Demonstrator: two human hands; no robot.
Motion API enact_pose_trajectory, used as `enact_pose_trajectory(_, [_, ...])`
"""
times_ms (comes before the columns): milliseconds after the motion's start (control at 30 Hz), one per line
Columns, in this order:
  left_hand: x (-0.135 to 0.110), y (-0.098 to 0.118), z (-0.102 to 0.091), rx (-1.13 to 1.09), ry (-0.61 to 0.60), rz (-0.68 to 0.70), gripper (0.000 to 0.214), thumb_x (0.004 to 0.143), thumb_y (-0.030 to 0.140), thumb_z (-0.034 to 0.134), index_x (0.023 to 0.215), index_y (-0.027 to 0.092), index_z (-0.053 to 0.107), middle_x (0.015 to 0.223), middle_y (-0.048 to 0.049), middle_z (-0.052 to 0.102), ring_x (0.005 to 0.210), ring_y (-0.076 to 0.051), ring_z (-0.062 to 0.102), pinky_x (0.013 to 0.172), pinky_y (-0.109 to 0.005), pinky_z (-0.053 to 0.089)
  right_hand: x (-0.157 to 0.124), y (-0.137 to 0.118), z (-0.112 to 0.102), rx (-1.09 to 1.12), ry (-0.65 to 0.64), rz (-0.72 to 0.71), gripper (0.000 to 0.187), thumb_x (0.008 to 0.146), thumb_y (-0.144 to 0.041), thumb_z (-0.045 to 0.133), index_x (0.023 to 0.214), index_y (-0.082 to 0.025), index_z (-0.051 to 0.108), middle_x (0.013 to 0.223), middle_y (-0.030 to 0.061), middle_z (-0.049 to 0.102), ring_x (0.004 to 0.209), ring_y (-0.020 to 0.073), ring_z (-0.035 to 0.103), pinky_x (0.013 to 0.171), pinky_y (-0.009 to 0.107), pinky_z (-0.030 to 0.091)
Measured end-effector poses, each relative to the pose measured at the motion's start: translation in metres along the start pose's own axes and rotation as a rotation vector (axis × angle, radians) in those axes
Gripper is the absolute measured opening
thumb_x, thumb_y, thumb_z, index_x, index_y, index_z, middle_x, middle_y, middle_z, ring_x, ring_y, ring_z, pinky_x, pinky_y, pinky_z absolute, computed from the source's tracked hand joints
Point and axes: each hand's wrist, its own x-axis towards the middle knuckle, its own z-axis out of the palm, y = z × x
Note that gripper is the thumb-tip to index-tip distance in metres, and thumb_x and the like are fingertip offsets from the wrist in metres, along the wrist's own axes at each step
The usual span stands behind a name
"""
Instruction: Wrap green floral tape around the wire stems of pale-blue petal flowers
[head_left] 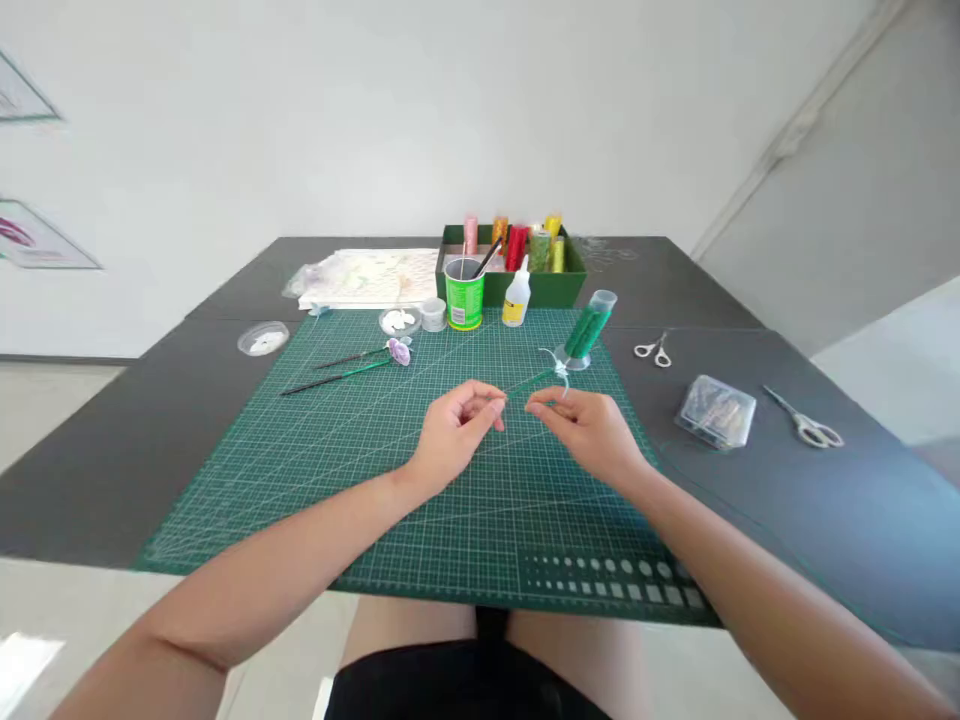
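Observation:
My left hand point(463, 425) is closed in a pinch on the end of a thin green stem point(534, 381). The stem slants up to the right and ends in a small pale blue-white flower point(561, 370) with thin curling tips. My right hand point(581, 425) is just below the flower, thumb and fingers pinched together; whatever is between them is too small to make out. Behind the flower a spool of green thread point(589, 330) leans on the green cutting mat point(375, 520). To the left on the mat lies a purple flower point(399, 351) on a green-and-dark stem.
A green tin point(465, 300) holding tools, a glue bottle point(516, 297) and a green box point(517, 290) of coloured spools stand at the back. On the right lie small scissors point(655, 350), a clear case point(718, 411) and larger scissors point(810, 425). White pieces sit in a dish point(264, 339) at left.

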Motion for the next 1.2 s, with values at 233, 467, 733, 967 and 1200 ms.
enact_pose_trajectory(233, [-0.002, 0.003, 0.002, -0.139, -0.2, -0.073, 0.026, 0.089, 0.041, 0.071, 0.091, 0.015, 0.067, 0.064, 0.0005, 0.065, 0.055, -0.01, 0.053, 0.057, -0.024, 0.038, 0.009, 0.006, -0.007, 0.066, 0.117, -0.032, 0.027, 0.083, -0.042, 0.067, 0.076, -0.018, 0.077, 0.066, 0.0024, 0.065, 0.06, 0.0145, 0.052, 0.057, 0.027, 0.039])
enact_pose_trajectory(467, [-0.007, 0.002, 0.004, -0.197, -0.348, -0.093, 0.025, 0.089, 0.04, 0.072, 0.088, 0.015, 0.066, 0.064, 0.0015, 0.063, 0.06, -0.011, 0.057, 0.063, -0.024, 0.043, 0.012, 0.006, -0.009, 0.095, 0.082, -0.072, 0.028, 0.083, -0.043, 0.07, 0.078, -0.018, 0.081, 0.053, -0.0009, 0.058, 0.05, 0.0119, 0.043, 0.053, 0.028, 0.037])
enact_pose_trajectory(733, [-0.005, 0.005, -0.002, -0.017, -0.093, 0.035, 0.021, 0.095, 0.037, 0.064, 0.09, 0.016, 0.066, 0.068, 0.0011, 0.064, 0.06, -0.011, 0.055, 0.06, -0.024, 0.041, 0.009, 0.017, -0.003, -0.014, -0.037, -0.107, 0.032, 0.088, -0.045, 0.066, 0.085, -0.019, 0.083, 0.08, 0.0063, 0.079, 0.06, 0.017, 0.062, 0.057, 0.03, 0.046])
enact_pose_trajectory(967, [0.012, -0.005, -0.02, 0.336, 0.048, -0.024, 0.018, 0.096, 0.032, 0.059, 0.102, 0.019, 0.069, 0.069, 0.0025, 0.068, 0.064, -0.014, 0.061, 0.065, -0.027, 0.044, -0.004, 0.0, -0.001, -0.035, -0.194, -0.23, 0.029, 0.095, -0.035, 0.06, 0.096, -0.02, 0.085, 0.079, 0.0038, 0.08, 0.055, 0.0136, 0.061, 0.055, 0.027, 0.046])
enact_pose_trajectory(1200, [0.007, 0.0, -0.016, 0.551, -0.186, -0.08, 0.014, 0.097, 0.029, 0.058, 0.095, 0.022, 0.069, 0.072, 0.0042, 0.071, 0.064, -0.014, 0.063, 0.065, -0.027, 0.044, -0.01, -0.014, -0.016, 0.122, -0.067, -0.173, 0.027, 0.089, -0.044, 0.072, 0.089, -0.021, 0.087, 0.073, 0.0054, 0.079, 0.054, 0.0157, 0.063, 0.049, 0.026, 0.046])
